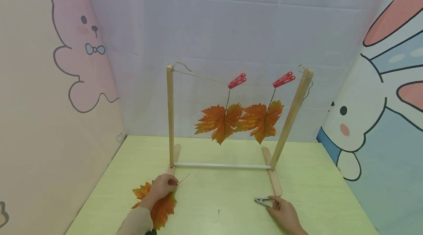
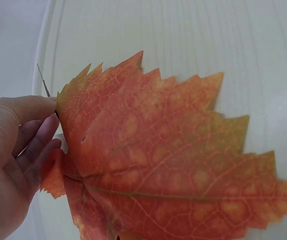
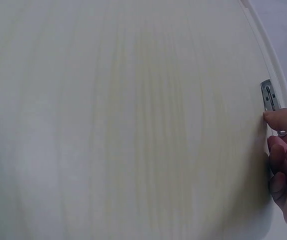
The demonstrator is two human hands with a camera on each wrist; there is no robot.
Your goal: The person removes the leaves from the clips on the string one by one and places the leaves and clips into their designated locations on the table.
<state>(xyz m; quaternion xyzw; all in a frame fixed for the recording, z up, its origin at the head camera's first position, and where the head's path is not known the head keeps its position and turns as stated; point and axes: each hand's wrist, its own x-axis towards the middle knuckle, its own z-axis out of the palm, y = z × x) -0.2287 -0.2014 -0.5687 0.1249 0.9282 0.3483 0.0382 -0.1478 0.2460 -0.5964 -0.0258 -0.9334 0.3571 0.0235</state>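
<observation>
My left hand (image 1: 162, 186) pinches the thin stem of an orange maple leaf (image 1: 164, 211) at the front left. The stem's tip pokes out beyond the fingertips, and the broad leaf (image 2: 158, 165) spreads below the hand in the left wrist view. At the front right, my right hand (image 1: 285, 213) pinches a grey clothespin (image 1: 261, 201) between thumb and fingers, its nose pointing left. Two more maple leaves (image 1: 219, 121) hang by their stems from red clothespins (image 1: 237, 80) on a twine line (image 1: 205, 77).
A wooden frame with a left post (image 1: 170, 117), a right post (image 1: 290, 121) and a white crossbar (image 1: 221, 166) stands mid-table, with the twine tied between its post tops. A small dark scrap (image 1: 218, 214) lies on the pale table (image 1: 211, 194). Cartoon-printed walls flank it.
</observation>
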